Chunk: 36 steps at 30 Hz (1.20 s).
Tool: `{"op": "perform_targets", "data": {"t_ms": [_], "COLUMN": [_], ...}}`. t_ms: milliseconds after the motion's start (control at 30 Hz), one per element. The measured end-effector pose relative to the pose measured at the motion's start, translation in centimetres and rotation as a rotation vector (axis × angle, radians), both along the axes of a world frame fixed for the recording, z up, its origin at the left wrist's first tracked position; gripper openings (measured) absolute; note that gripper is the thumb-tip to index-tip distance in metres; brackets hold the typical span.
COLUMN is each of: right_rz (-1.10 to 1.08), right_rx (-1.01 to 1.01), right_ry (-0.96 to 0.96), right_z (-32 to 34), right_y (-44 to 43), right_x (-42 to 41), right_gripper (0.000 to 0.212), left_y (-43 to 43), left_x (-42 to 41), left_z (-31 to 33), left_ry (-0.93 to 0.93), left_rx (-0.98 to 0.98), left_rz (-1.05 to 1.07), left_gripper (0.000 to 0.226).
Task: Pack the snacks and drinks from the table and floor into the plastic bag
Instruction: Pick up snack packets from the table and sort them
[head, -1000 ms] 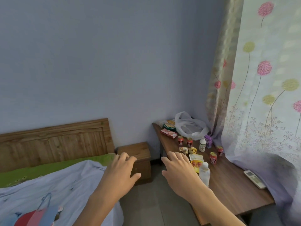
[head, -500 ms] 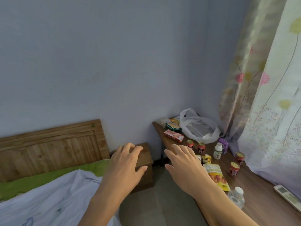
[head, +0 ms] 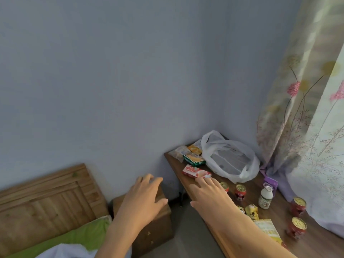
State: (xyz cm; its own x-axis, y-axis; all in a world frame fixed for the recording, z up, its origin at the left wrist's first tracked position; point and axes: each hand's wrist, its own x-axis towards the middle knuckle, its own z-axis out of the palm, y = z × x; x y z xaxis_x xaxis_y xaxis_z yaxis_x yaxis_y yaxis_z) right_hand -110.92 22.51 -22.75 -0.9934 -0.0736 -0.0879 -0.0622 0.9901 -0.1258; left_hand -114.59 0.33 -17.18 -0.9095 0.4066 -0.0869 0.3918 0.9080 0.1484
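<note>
Right hand (head: 208, 194) open beside slack plastic bag (head: 230, 161).

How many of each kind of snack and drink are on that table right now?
Red cans: 4
White bottle: 1
Purple carton: 1
Snack packs near the bag: 4
Yellow packs by the right arm: 3
Total: 13

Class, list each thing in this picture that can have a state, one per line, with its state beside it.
plastic bag: mouth open, slumped on the table
white bottle: upright, capped
red cans: upright, sealed
pink snack box: lying flat, closed
green snack box: lying flat
left hand: open, empty
right hand: open, empty, fingertips at the pink box
</note>
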Motion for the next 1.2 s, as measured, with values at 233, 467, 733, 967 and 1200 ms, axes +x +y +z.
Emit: {"op": "perform_targets", "data": {"t_ms": [233,467,733,967,1200], "right_rz": [-0.097,-0.296,-0.516,-0.642,-0.748], "right_rx": [-0.066,-0.094,-0.168,-0.216,-0.273], "right_ry": [0.038,0.062,-0.084,-0.165,-0.203], "right_z": [-0.5,-4.1,-8.9,-12.6,-16.4], "right_y": [-0.3,-1.8,-2.9,-2.1,0.9], "right_x": [-11.8,-23.7,-30.6,-32.9,-37.4], "right_gripper": [0.057,0.055,0.056,0.06,0.061], "left_y": [0.9,0.5,0.9,2.8,6.6], "left_x": [-12.9,-27.6,-39.0,-44.7,-51.3], "left_z": [-0.3,-2.7,-7.6,-11.4,-14.0], "left_ry": [0.045,0.069,-0.147,-0.237,-0.247], "left_rx": [0.093,0.064,-0.098,-0.109,-0.131], "left_rz": [-0.049,-0.202,-0.411,-0.485,-0.494], "left_gripper": [0.069,0.066,0.069,0.068,0.07]}}
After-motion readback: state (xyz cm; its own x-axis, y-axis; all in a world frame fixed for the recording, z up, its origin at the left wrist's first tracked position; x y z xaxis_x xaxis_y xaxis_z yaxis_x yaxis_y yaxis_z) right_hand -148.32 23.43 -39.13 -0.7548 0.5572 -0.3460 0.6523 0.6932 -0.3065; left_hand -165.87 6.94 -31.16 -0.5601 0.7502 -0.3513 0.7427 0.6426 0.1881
